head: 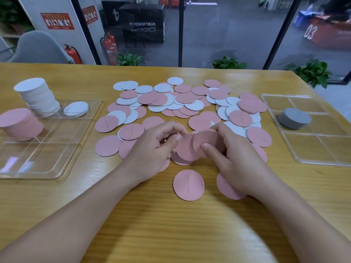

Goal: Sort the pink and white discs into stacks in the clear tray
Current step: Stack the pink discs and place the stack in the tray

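Both hands [191, 147] around pink discs [206, 143]

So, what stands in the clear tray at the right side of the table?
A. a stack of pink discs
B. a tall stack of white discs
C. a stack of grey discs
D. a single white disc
C: the right tray holds only a grey stack.

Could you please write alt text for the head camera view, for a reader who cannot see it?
Two hands gather pink discs over a wooden table: the right hand holds a small stack of pink discs while the left hand pinches one against it. Loose pink and white discs lie scattered behind, and a clear tray at left holds stacks.
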{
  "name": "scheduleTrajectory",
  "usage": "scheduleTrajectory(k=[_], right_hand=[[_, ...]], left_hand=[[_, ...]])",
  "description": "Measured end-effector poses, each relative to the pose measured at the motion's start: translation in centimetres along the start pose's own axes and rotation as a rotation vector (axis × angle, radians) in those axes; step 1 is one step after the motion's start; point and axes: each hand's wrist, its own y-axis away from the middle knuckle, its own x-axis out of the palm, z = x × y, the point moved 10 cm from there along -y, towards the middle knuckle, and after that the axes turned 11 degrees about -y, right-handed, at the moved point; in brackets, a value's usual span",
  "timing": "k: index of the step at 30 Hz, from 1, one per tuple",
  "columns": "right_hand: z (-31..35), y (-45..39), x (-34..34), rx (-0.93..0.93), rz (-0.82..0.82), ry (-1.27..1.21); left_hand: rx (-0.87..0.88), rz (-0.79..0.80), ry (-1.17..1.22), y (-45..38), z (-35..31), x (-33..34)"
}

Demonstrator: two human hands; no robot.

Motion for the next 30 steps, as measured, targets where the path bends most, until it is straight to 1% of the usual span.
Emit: scheduleTrajectory(k=[3,5,7,9,11,14,16,18,20,23,27,30], right_hand=[[0.5,0.4,1.2,-0.022,0.092,-0.009],[0.5,0.5,2.0,-0.027,0.153,0.005],[0.5,0.3,1.6,-0.036,0.125,0.02],[0.2,0.2,0.7,-0.041,0.06,0.002],[0.2,0.1,0.0,-0.046,0.016,-0.004],[0.0,0.3,-0.5,-0.031,-0.004,0.022],[0.0,0.4,-0.6,-0.035,-0.015,0.031],[-0.1,0.4,-0.2,-0.025,0.017,0.076],[-0.4,0.3,0.6,0.001,0.071,0.164],[-0.8,0.2,1.1,0.022,0.101,0.234],[-0.7,0.3,1.2,0.024,0.118,0.231],[-0.8,0.3,1.1,0.024,0.119,0.204]], left_hand=[[0.044,0.057,0.088,0.1,-1.1,0.8],[0.092,0.078,0.083,0.2,-2.0,1.1],[0.092,0.049,0.065,0.1,-1.9,0.6],[0.082,-0.029,-0.053,-0.1,-1.1,-0.7],[0.078,-0.033,-0.243,-0.2,-0.6,-1.4],[0.042,0.077,-0.473,-0.1,0.3,-1.0],[0.025,0.155,-0.565,0.2,0.7,-0.4],[0.006,0.23,-0.625,0.4,0.8,0.3],[-0.01,0.24,-0.633,0.5,0.8,0.5],[-0.035,0.195,-0.563,0.4,0.3,0.2],[-0.106,0.139,-0.506,0.6,0.0,-0.2],[-0.141,0.038,-0.37,0.3,0.4,-1.3]])
